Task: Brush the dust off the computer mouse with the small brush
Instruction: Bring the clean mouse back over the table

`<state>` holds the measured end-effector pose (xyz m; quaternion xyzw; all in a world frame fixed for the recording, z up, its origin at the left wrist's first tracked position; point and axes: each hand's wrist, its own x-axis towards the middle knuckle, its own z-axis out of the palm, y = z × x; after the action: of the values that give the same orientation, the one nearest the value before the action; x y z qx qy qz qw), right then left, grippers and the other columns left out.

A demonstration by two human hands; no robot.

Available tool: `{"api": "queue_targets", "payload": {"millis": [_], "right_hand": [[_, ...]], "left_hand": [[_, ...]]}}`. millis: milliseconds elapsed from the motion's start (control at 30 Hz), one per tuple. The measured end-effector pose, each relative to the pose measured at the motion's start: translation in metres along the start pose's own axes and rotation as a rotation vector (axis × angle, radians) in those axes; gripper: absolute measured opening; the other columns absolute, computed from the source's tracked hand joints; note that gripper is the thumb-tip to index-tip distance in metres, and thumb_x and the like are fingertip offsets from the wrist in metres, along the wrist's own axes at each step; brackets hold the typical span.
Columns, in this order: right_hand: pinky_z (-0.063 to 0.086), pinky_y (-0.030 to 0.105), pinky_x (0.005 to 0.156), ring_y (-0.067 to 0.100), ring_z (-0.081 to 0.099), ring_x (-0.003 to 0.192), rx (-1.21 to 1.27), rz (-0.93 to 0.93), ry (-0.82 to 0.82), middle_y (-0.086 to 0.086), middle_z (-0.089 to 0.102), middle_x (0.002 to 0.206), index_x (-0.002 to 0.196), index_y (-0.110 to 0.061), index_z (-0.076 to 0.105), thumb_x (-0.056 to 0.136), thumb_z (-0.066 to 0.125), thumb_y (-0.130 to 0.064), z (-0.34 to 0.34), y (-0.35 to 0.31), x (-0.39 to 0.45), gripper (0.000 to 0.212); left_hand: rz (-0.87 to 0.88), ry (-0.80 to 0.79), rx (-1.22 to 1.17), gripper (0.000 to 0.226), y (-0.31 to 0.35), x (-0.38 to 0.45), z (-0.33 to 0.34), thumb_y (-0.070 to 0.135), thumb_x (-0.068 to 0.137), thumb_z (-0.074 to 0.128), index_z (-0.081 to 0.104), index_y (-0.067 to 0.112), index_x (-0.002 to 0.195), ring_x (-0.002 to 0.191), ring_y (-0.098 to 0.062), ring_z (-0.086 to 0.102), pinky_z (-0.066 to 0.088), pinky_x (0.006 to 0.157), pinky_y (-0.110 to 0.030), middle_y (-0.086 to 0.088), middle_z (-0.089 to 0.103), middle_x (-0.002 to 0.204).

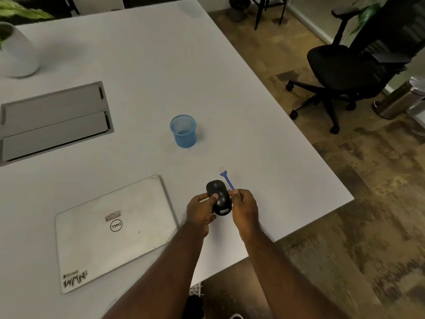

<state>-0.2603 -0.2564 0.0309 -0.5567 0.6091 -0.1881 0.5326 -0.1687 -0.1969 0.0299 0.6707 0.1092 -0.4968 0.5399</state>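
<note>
A black computer mouse (219, 196) is held just above the white table (147, 65), near its right front edge. My left hand (201, 211) grips it from the left, thumb on top. My right hand (245, 207) pinches the lower end of a small blue-handled brush (226, 178). The brush points up and away from me, and its pale bristles stand clear beyond the mouse's right side, not touching it.
A blue mesh cup (183, 131) stands further back on the table. A closed silver laptop (110, 229) lies to the left of my hands. A grey cable hatch (55, 120) and a white plant pot (17, 51) are at the left. A black office chair (345, 72) stands on the floor at right.
</note>
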Motion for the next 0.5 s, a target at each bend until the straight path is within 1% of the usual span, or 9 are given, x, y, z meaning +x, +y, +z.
{"api": "queue_targets", "payload": {"millis": [67, 167, 233, 300, 433, 500], "right_hand": [[0.054, 0.035, 0.086, 0.023, 0.064, 0.096, -0.023, 0.012, 0.003, 0.007, 0.068, 0.105, 0.111, -0.009, 0.063, 0.101, 0.047, -0.024, 0.006, 0.004, 0.013, 0.024], [0.052, 0.029, 0.083, 0.022, 0.064, 0.096, -0.049, 0.023, 0.008, 0.006, 0.067, 0.104, 0.112, -0.009, 0.063, 0.101, 0.048, -0.023, 0.013, 0.011, 0.027, 0.023], [0.052, 0.028, 0.082, 0.022, 0.064, 0.095, -0.067, 0.029, 0.007, 0.005, 0.066, 0.105, 0.112, -0.011, 0.062, 0.102, 0.047, -0.023, 0.016, 0.015, 0.033, 0.022], [0.053, 0.03, 0.085, 0.022, 0.064, 0.096, -0.079, 0.041, 0.005, 0.005, 0.066, 0.105, 0.112, -0.011, 0.062, 0.102, 0.047, -0.023, 0.019, 0.018, 0.036, 0.023], [0.052, 0.028, 0.084, 0.021, 0.063, 0.096, -0.097, 0.05, 0.002, 0.004, 0.065, 0.105, 0.114, -0.011, 0.062, 0.102, 0.047, -0.025, 0.022, 0.023, 0.041, 0.024], [0.052, 0.026, 0.083, 0.022, 0.064, 0.096, -0.102, 0.051, -0.001, 0.005, 0.066, 0.106, 0.115, -0.01, 0.062, 0.102, 0.047, -0.025, 0.024, 0.025, 0.044, 0.025]], "left_hand": [[0.021, 0.04, 0.04, 0.029, -0.002, 0.013, 0.003, 0.02, 0.088, 0.067, 0.06, 0.011, 0.115, 0.101, -0.03, 0.065, 0.055, 0.076, -0.033, -0.013, 0.067, 0.114], [0.028, 0.055, 0.078, 0.03, -0.006, 0.027, 0.006, 0.02, 0.089, 0.066, 0.06, 0.01, 0.116, 0.096, -0.028, 0.066, 0.057, 0.071, -0.03, -0.013, 0.067, 0.111], [0.027, 0.058, 0.095, 0.029, -0.009, 0.035, 0.007, 0.02, 0.089, 0.066, 0.06, 0.008, 0.115, 0.095, -0.029, 0.067, 0.059, 0.073, -0.033, -0.014, 0.068, 0.109], [0.027, 0.076, 0.121, 0.029, -0.012, 0.041, 0.008, 0.02, 0.089, 0.066, 0.061, 0.007, 0.114, 0.095, -0.03, 0.068, 0.06, 0.077, -0.037, -0.015, 0.069, 0.109], [0.044, 0.113, 0.155, 0.029, -0.014, 0.048, 0.009, 0.019, 0.087, 0.067, 0.063, 0.007, 0.113, 0.09, -0.027, 0.068, 0.061, 0.073, -0.034, -0.013, 0.069, 0.105], [0.05, 0.119, 0.176, 0.027, -0.015, 0.051, 0.009, 0.02, 0.087, 0.067, 0.064, 0.008, 0.111, 0.089, -0.027, 0.068, 0.06, 0.075, -0.035, -0.013, 0.069, 0.104]]}}
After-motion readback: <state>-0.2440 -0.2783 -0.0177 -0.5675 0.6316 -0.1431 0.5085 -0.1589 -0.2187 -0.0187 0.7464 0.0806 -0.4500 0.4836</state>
